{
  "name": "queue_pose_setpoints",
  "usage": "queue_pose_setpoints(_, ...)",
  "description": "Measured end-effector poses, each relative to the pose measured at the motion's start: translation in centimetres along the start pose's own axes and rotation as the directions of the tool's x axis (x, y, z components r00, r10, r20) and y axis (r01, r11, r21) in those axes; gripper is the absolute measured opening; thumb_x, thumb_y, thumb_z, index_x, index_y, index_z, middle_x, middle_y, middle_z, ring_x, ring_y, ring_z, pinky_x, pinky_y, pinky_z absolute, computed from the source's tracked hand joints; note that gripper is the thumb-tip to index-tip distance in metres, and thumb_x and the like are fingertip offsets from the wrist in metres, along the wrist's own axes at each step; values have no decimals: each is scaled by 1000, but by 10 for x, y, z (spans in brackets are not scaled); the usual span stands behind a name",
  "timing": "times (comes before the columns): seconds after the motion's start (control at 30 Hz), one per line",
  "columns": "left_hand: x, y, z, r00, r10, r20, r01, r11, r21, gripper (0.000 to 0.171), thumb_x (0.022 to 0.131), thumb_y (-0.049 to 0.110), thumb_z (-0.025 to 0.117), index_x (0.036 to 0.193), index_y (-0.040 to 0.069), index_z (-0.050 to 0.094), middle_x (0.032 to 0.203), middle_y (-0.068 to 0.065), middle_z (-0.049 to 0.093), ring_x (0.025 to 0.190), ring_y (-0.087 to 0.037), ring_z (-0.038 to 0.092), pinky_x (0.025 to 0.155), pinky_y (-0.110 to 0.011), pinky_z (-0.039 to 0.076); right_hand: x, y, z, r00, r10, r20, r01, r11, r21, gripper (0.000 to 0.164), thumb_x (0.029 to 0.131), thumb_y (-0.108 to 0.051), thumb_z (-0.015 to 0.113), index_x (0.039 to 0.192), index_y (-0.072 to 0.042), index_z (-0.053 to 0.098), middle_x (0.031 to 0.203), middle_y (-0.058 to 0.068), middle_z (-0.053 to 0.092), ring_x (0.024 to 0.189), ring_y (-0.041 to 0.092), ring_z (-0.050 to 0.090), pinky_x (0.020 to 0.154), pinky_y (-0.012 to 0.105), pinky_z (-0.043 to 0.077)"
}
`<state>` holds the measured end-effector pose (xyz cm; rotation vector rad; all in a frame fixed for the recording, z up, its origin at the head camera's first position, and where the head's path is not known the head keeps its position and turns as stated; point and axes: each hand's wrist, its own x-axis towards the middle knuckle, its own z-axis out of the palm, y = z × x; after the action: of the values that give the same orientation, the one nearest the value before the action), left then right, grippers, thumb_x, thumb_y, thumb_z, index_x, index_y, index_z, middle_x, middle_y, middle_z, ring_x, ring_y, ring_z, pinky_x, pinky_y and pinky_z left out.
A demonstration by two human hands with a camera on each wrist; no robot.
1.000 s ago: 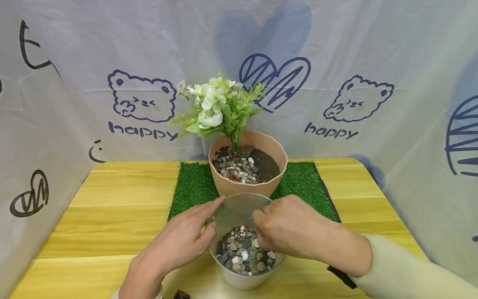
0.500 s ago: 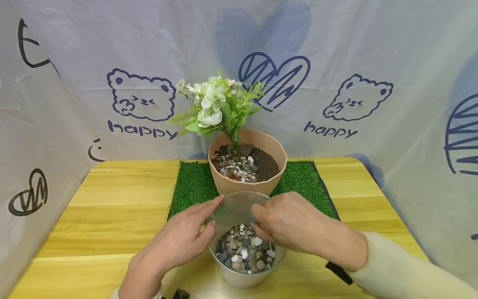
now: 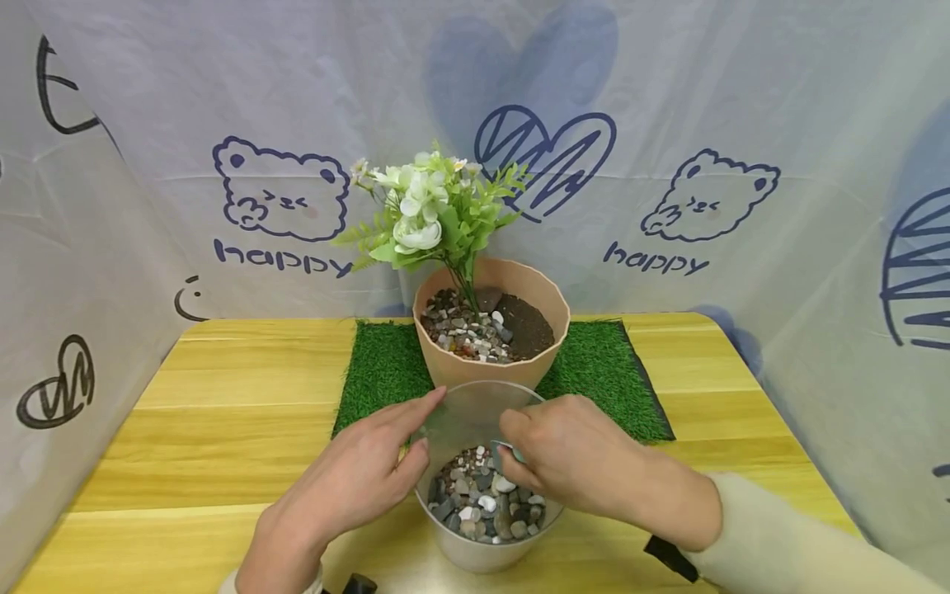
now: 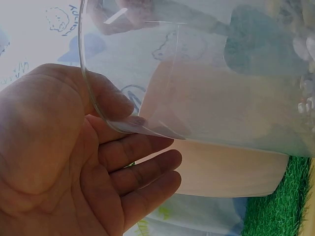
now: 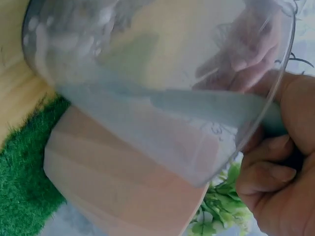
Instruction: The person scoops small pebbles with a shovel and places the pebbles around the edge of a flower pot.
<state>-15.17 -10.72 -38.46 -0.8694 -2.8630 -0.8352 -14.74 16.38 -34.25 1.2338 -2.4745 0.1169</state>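
A clear plastic bucket (image 3: 482, 557) holds pebbles (image 3: 486, 503) at its bottom. My left hand (image 3: 364, 470) holds its left rim; in the left wrist view the thumb (image 4: 115, 98) shows through the clear wall, with several fingers outside it. My right hand (image 3: 579, 445), fingers curled, grips the grey-blue handle (image 5: 206, 105) of a small trowel that reaches down inside the bucket. Its blade (image 4: 256, 44) shows through the wall near the pebbles in the left wrist view. In the head view the right hand hides most of the trowel.
Just behind the bucket stands a peach flowerpot (image 3: 482, 375) with soil (image 3: 530, 326), pebbles and white artificial flowers (image 3: 423, 210). Underneath lies a green turf mat (image 3: 609, 379) on the wooden table (image 3: 223, 437). A printed cloth (image 3: 668, 82) hangs around the table's back and sides.
My right hand dips slightly in the bucket, and part of the trowel shows below its fingers. Some pebbles have shifted. The left hand keeps its place.
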Motion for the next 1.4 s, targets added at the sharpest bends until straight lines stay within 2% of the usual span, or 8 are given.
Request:
queue_pose_setpoints(0.1,0,-1,0,1000,-4,4,4,1000,0,58,106,26,54,162,16,44,158,-5,54,143,-25,55,118,-48,49,0,2,2,995,96,19,-97,993,66,35,93,-20,71,70,-19,45,56,-12,33,47,1,29,41,18,27)
queue_pose_setpoints(0.27,0,-1,1,1000,-3,7,3,1000,3,58,106,26,54,162,16,43,158,-5,54,143,-25,55,118,-48,48,-6,8,4,961,255,105,-272,938,216,28,99,-21,66,74,-21,52,57,-14,38,45,-1,30,41,17,26)
queue_pose_setpoints(0.53,0,-1,0,1000,-1,3,1,1000,1,58,106,27,53,163,17,43,158,-5,55,142,-24,56,116,-47,50,-12,10,6,967,243,76,-255,930,264,26,99,-23,68,76,-22,55,60,-16,43,48,-3,32,42,16,28)
queue_pose_setpoints(0.63,0,0,0,1000,-1,2,1,1000,0,58,106,27,54,163,17,43,158,-5,54,142,-25,56,116,-48,50,-13,8,6,958,278,73,-287,927,239,23,98,-23,69,78,-20,59,59,-16,46,48,-3,33,41,16,28)
queue_pose_setpoints(0.8,0,0,0,1000,-9,6,9,1000,-3,59,106,26,54,163,17,43,158,-5,54,142,-25,56,116,-48,50,-9,1,5,960,265,87,-276,946,169,27,99,-27,69,76,-20,56,57,-15,44,47,0,35,41,18,28)
queue_pose_setpoints(1.1,1,0,0,1000,-10,11,10,1000,-5,58,106,27,53,163,18,42,159,-5,53,143,-25,55,116,-49,50,-6,-2,-2,956,262,132,-281,947,157,28,98,-28,71,75,-21,56,57,-15,41,46,1,35,41,19,28)
queue_pose_setpoints(1.23,0,-1,-1,1000,-21,14,21,1000,-7,58,106,26,53,163,18,42,160,-4,53,144,-26,54,117,-49,49,-2,-2,-6,941,287,180,-317,934,168,23,99,-28,70,79,-20,63,57,-15,46,47,1,38,42,20,32)
queue_pose_setpoints(1.4,0,-1,0,1000,-21,18,21,1000,-14,59,106,26,53,163,18,42,160,-4,52,144,-26,54,117,-48,49,1,0,-10,901,359,244,-408,892,195,19,99,-27,70,82,-19,69,59,-17,55,48,1,44,44,21,37)
